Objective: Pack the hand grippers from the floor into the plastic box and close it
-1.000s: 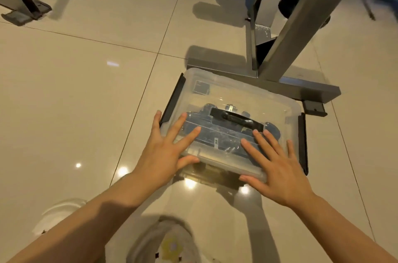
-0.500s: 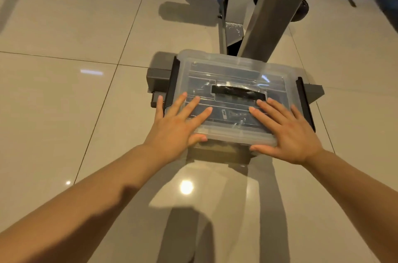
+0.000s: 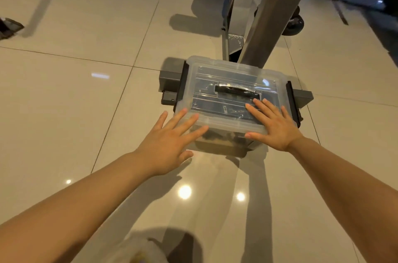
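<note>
Clear plastic box (image 3: 234,99) is sitting on the glossy beige tiled floor (image 3: 86,112), directly in front of a slanted metal frame leg (image 3: 271,10), with the leg's grey base bar (image 3: 170,81) showing past both short ends of the box. Transparent lid (image 3: 215,77) is lying on top of the box; a black carry handle (image 3: 237,92) is lying recessed in its centre, and a black side latch is sitting at each short end, left latch (image 3: 182,86) and right latch (image 3: 293,103). Dark shapes are showing through the plastic, presumably the hand grippers (image 3: 217,135), but they are too indistinct to count. Right hand (image 3: 275,127) is lying flat on the near right part of the lid, fingers straight and spread, thumb running along the near rim; it is gripping nothing. Left hand (image 3: 168,144) is likewise flat with fingers straight and splayed, gripping nothing; its fingertips are overlapping the near left corner of the lid, and whether they are touching it cannot be told, while the palm is sitting off the box over the floor. Both forearms are reaching in bare from the lower edge. A black caster wheel (image 3: 294,22) is standing behind the leg. Round light reflections are glinting on the tiles between the arms.
</note>
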Action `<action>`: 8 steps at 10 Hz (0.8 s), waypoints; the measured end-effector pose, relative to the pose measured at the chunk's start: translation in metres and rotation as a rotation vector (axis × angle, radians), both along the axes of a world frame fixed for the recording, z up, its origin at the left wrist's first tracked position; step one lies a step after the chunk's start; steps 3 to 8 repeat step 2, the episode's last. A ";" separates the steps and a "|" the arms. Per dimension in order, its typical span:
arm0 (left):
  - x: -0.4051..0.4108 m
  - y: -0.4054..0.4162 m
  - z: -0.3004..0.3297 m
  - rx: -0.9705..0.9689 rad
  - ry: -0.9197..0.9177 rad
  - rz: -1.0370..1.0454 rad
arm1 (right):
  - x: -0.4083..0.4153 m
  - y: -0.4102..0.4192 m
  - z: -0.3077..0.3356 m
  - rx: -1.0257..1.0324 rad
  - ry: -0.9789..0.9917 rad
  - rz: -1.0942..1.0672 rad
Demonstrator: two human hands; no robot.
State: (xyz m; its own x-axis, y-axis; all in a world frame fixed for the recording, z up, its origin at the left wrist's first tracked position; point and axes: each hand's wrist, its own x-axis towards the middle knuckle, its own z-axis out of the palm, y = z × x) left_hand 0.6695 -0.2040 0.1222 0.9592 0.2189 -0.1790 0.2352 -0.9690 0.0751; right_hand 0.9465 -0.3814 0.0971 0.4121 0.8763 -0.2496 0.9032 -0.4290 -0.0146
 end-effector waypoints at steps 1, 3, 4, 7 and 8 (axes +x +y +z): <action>-0.052 0.011 0.036 0.035 0.072 0.016 | -0.041 0.001 0.001 0.031 0.040 -0.213; -0.089 0.022 0.082 0.009 0.192 0.154 | -0.097 0.009 0.011 0.141 0.187 -0.205; -0.089 0.022 0.082 0.009 0.192 0.154 | -0.097 0.009 0.011 0.141 0.187 -0.205; -0.089 0.022 0.082 0.009 0.192 0.154 | -0.097 0.009 0.011 0.141 0.187 -0.205; -0.089 0.022 0.082 0.009 0.192 0.154 | -0.097 0.009 0.011 0.141 0.187 -0.205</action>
